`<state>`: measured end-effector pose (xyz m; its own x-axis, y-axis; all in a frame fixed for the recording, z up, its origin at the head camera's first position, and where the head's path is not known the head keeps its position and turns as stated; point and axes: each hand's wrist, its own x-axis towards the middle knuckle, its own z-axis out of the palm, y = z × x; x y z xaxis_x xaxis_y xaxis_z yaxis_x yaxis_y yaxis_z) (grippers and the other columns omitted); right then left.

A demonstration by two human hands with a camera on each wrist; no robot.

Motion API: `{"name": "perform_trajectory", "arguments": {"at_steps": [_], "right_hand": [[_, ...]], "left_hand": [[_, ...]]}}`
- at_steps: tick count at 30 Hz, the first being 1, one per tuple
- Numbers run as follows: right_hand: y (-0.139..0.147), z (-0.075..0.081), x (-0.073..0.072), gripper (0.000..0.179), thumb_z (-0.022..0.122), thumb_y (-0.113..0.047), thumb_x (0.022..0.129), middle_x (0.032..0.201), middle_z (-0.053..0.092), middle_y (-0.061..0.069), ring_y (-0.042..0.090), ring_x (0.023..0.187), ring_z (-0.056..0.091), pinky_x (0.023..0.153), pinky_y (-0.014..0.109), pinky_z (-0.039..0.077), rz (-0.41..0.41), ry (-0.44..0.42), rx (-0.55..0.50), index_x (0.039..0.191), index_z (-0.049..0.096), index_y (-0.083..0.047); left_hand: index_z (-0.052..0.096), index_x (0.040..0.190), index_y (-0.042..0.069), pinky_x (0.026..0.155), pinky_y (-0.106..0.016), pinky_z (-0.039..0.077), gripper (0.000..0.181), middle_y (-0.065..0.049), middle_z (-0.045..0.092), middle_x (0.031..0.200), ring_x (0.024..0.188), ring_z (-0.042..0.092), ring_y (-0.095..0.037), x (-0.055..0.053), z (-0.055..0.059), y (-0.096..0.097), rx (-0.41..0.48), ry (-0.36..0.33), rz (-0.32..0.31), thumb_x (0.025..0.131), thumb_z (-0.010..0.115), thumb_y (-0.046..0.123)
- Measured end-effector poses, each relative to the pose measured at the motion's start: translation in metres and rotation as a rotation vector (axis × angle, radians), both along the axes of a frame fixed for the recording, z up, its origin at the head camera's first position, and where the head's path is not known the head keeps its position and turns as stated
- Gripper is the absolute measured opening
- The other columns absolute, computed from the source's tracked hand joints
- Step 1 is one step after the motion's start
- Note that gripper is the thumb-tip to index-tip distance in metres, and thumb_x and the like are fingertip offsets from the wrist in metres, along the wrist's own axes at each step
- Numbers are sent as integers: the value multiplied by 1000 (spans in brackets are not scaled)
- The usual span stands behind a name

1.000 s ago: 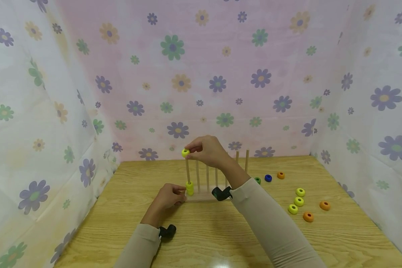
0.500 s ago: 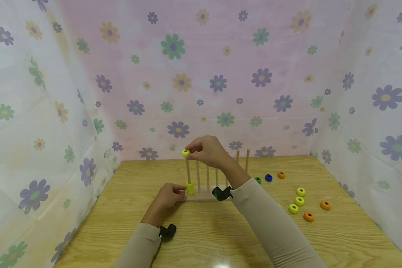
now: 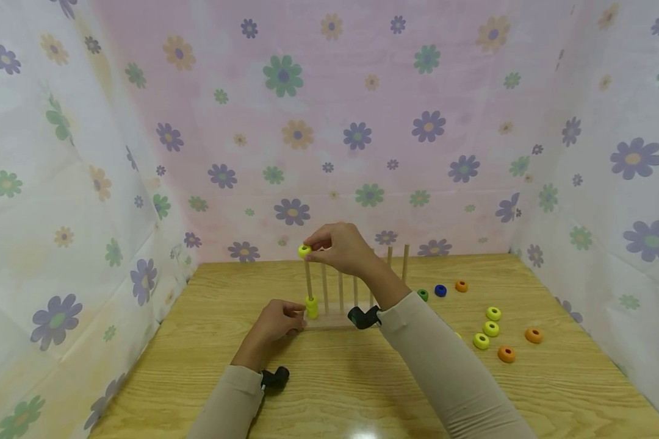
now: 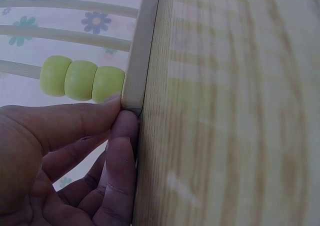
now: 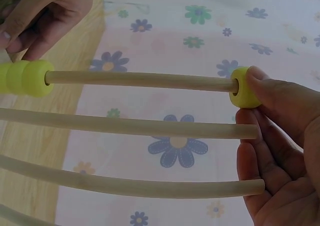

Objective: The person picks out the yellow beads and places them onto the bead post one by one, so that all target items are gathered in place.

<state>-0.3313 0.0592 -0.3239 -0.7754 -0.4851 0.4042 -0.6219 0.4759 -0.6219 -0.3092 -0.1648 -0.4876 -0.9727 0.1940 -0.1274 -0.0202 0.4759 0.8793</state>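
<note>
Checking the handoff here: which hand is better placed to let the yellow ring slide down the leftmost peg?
Right hand: it pinches the yellow ring at the wooden peg tip. Left hand grips the wooden base.

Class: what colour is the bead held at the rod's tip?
Yellow-green bead; right wrist view shows it best.

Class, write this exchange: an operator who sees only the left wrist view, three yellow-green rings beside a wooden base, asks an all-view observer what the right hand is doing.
Observer: The right hand pinches a yellow-green ring at the tip of the leftmost peg.
Operator: Is it on the peg?
Observer: Just: the right wrist view shows the peg tip inside its hole.
Operator: Any loose rings?
Observer: Yes: loose yellow-green rings, orange rings, a blue ring and a green ring lie on the table.
</note>
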Motion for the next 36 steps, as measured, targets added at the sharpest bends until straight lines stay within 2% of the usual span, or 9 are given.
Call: {"name": "perform_trajectory", "arguments": {"at_steps": [18,29,36], "right_hand": [[0,-1,1,24,83,-23,90,103,76,-5,11,91,70,84,32,61,-9,47,31,112,81,-14],[0,0,1,22,81,-24,93,104,77,-4,12,93,70,86,33,61,-13,72,56,112,81,-15],[0,-1,0,21,80,-23,93,104,76,-4,12,92,70,86,33,61,-6,68,50,113,81,-15]], "left_hand": [[71,130,1,71,-32,62,39,-8,76,99,78,72,-15,-4,-2,-2,-9,-7,1,92,77,7],[72,129,1,72,-34,63,36,-9,76,99,80,73,-16,-4,-3,-3,-10,20,-11,93,76,6],[71,131,1,67,-31,61,39,-6,77,95,75,70,-15,-5,-3,-3,-19,8,-16,93,76,7]]}}
